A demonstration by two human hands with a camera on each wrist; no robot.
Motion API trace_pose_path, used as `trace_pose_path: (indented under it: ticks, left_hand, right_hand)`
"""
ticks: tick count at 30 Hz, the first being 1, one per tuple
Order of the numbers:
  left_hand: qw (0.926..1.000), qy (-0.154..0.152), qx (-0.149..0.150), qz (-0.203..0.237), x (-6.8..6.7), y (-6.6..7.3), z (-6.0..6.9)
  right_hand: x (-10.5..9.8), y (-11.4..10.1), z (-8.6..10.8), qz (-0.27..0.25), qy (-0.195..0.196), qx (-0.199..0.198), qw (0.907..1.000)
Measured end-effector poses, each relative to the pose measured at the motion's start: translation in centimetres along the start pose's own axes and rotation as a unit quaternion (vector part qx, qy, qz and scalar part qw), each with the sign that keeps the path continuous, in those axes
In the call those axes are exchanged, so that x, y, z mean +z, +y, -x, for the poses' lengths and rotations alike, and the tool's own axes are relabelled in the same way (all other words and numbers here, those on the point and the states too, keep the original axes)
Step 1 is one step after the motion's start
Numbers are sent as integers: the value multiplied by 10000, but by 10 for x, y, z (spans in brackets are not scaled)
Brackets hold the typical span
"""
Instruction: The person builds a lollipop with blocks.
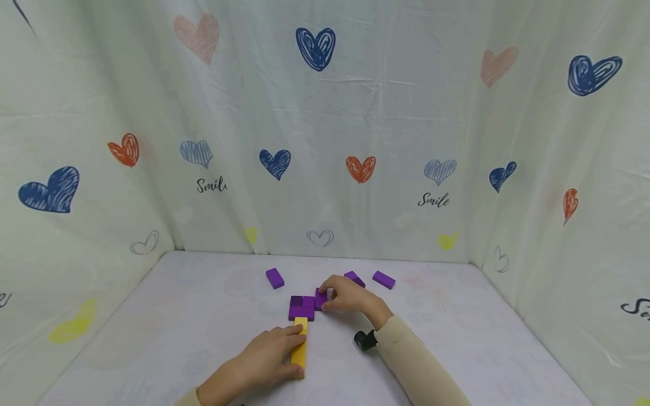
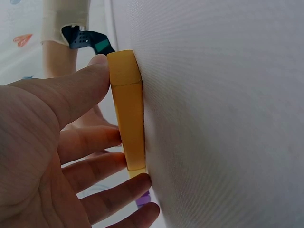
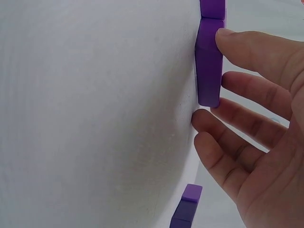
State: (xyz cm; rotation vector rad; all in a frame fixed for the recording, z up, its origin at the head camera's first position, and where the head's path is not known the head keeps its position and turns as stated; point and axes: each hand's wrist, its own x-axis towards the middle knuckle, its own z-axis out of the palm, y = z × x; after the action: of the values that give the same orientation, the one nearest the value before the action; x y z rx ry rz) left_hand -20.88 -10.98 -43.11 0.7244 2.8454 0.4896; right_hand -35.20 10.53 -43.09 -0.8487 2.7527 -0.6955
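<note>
My left hand (image 1: 269,355) lies along the left side of a row of yellow blocks (image 1: 299,354), its fairly straight fingers and thumb touching them. In the left wrist view, the thumb meets the near yellow block (image 2: 128,109) close to its end. My right hand (image 1: 347,296) pinches a purple block (image 1: 320,300) between thumb and fingers. That block stands flat on the table, at the right side of a cluster of purple blocks (image 1: 302,312) at the far end of the yellow row. The right wrist view shows the thumb on the purple block (image 3: 209,66).
Loose purple blocks lie farther back on the white table (image 1: 203,316): one at the left (image 1: 275,278), one behind the right hand (image 1: 354,278), one at the right (image 1: 383,279). A black wrist device (image 1: 364,340) sits by the right forearm. A heart-printed curtain (image 1: 325,214) encloses the table.
</note>
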Motion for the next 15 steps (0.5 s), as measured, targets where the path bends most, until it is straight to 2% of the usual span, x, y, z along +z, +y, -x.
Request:
trace_pose_path:
  ticks: [15]
  left_hand:
    - [10000, -11, 21, -6, 0, 0, 0]
  right_hand:
    - [1, 0, 0, 62, 37, -63, 10000]
